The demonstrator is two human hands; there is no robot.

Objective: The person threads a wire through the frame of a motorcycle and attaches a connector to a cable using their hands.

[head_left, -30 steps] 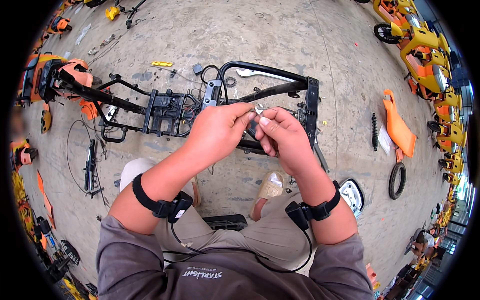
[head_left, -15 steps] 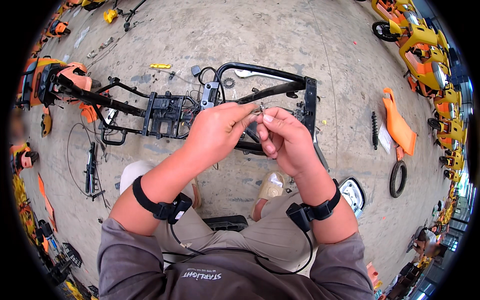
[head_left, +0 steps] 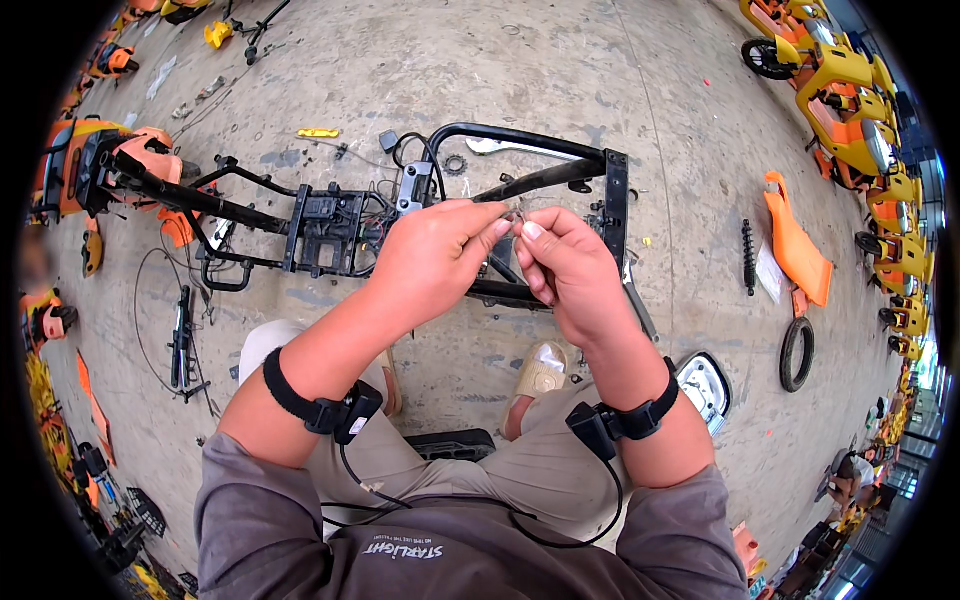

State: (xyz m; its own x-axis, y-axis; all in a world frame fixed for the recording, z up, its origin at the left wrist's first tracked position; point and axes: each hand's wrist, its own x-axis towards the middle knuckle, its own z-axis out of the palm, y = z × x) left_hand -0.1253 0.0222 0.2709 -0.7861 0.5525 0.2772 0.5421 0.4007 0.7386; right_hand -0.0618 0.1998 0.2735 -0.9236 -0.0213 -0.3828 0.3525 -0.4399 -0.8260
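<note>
My left hand (head_left: pixel 437 250) and my right hand (head_left: pixel 572 265) meet fingertip to fingertip above a black scooter frame (head_left: pixel 615 205). Both are closed in a pinch on a small metal part (head_left: pixel 517 213), too small and too covered by fingers to name exactly. Below the hands, the frame lies on the concrete floor, its rear tubes forming a loop on the right. Wiring and a silver bracket (head_left: pixel 414 185) sit on its middle, beside a square battery-tray-like section (head_left: pixel 325 245).
A toothed ring (head_left: pixel 455 165) lies beyond the frame. To the right are a black spring shock (head_left: pixel 748 258), an orange panel (head_left: pixel 797 245) and a tyre (head_left: pixel 796 355). A black strut (head_left: pixel 182 335) and cables lie left. Yellow scooters (head_left: pixel 845 95) line the right side.
Both hands stay together, with slight shifts of the fingers around the small metal part. A small dark piece now lies on the floor by my right foot.
</note>
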